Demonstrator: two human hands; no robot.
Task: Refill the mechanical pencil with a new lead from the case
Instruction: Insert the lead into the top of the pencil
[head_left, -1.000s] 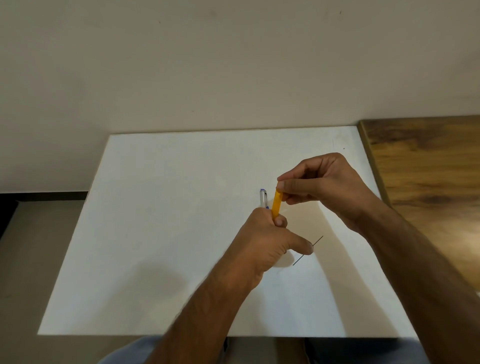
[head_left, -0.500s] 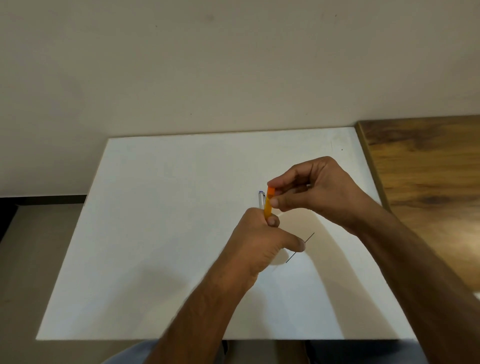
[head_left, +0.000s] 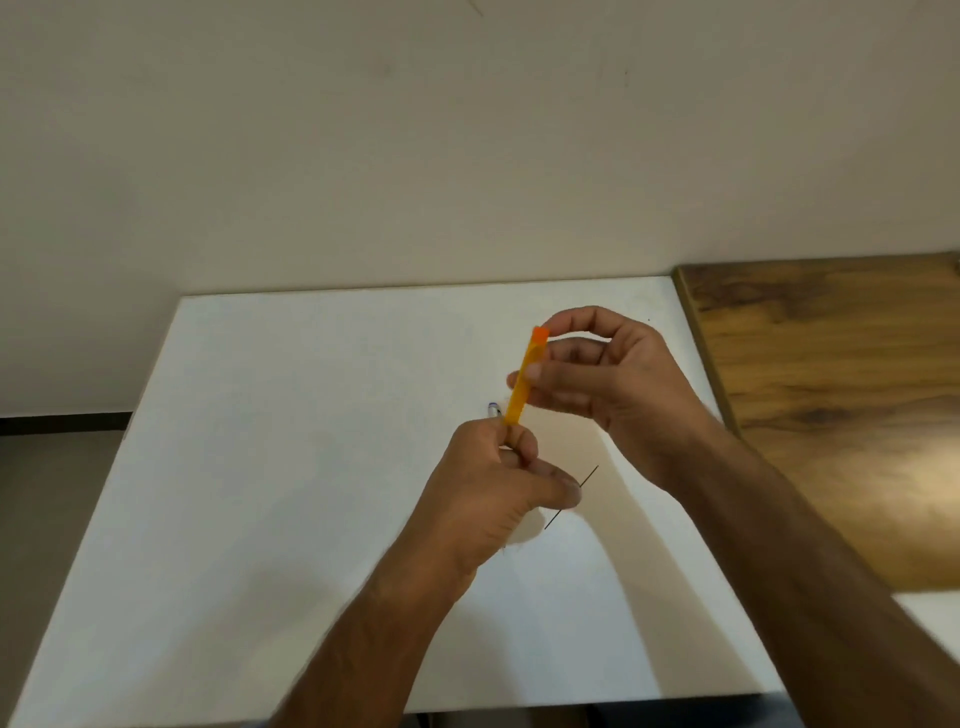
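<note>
Pinched between my left hand (head_left: 488, 488)'s thumb and forefinger, near the white table (head_left: 311, 467)'s right edge, a thin lead (head_left: 571, 497) sticks out, the mechanical pencil (head_left: 493, 409) enclosed in the same fist. Beyond it, my right hand (head_left: 613, 384) now pinches the orange lead case (head_left: 527, 379) higher than half a second ago, lifted clear. I judge the lead drawn, ready for loading.

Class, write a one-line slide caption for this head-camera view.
Right hand lifts the orange lead case while left hand grips the mechanical pencil and a lead.
</note>
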